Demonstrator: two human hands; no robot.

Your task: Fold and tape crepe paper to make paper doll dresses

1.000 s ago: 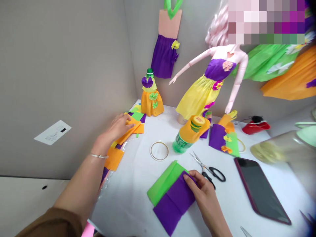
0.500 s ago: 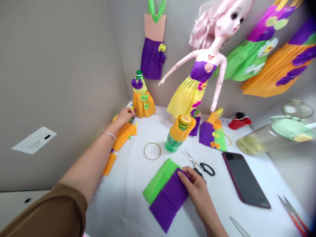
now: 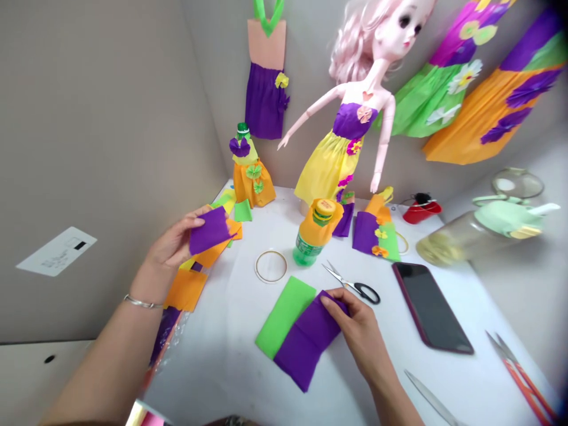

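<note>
A small purple paper piece (image 3: 210, 231) is pinched in my left hand (image 3: 173, 239), above orange and yellow paper pieces at the table's left edge. My right hand (image 3: 357, 322) grips the upper corner of a larger purple sheet (image 3: 306, 340) between thumb and fingers. That sheet overlaps a green sheet (image 3: 284, 313) lying on the white table. Black-handled scissors (image 3: 352, 284) lie open just above my right hand. Beyond the sheets stands a green bottle (image 3: 308, 239) with orange paper round its upper part, and a thin ring (image 3: 270, 266) lies to its left.
A doll in a purple and yellow dress (image 3: 328, 160) stands at the back, near a paper-dressed bottle (image 3: 252, 177). To the right are a phone (image 3: 432, 307), a clear jug (image 3: 457, 236) and red-handled scissors (image 3: 523, 378). Paper dresses hang on the wall.
My left hand has come back toward me from the pile by the dressed bottle, now with the small purple piece. My right hand still holds the larger purple sheet, its lower end slightly lifted.
</note>
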